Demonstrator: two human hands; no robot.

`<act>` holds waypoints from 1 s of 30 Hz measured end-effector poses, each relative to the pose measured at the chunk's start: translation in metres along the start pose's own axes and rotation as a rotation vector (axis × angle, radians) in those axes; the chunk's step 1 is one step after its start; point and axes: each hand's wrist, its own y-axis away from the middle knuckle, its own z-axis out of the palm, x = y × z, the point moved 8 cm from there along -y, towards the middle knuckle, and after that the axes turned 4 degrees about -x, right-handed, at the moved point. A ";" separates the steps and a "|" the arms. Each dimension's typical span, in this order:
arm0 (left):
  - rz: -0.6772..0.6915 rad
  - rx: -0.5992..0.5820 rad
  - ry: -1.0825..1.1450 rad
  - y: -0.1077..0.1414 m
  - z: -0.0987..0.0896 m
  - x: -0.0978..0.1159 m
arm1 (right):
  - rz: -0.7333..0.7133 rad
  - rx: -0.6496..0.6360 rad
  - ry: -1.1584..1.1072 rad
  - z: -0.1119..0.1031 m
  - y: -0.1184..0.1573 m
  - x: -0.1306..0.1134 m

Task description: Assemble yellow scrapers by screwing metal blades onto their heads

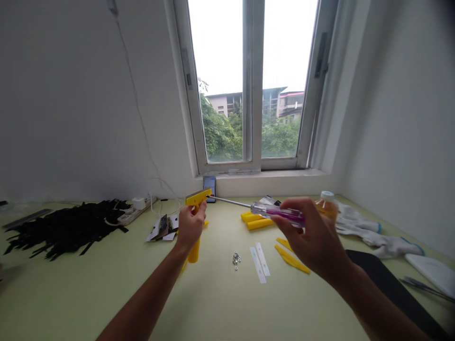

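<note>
Screwdriver (277, 213), likely scraper (197, 197), in hands (190, 225) (309, 234)

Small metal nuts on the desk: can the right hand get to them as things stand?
Likely yes: only flat white strips lie between the right hand and the small metal nuts. But it is gripping a screwdriver, which it would probably need to put down first.

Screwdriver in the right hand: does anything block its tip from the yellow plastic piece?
Nothing visible: the metal shaft of the screwdriver runs straight from the right hand to the yellow plastic piece in the left hand.
</note>
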 end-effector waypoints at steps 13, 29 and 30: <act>-0.036 -0.028 0.073 0.008 0.009 0.006 | -0.079 -0.034 0.075 -0.010 -0.002 -0.011; -0.028 -0.049 0.203 0.009 0.011 0.007 | -0.287 0.009 0.257 -0.015 0.011 -0.056; -0.033 -0.050 0.200 0.010 0.011 0.007 | -0.336 -0.039 0.267 -0.012 0.013 -0.061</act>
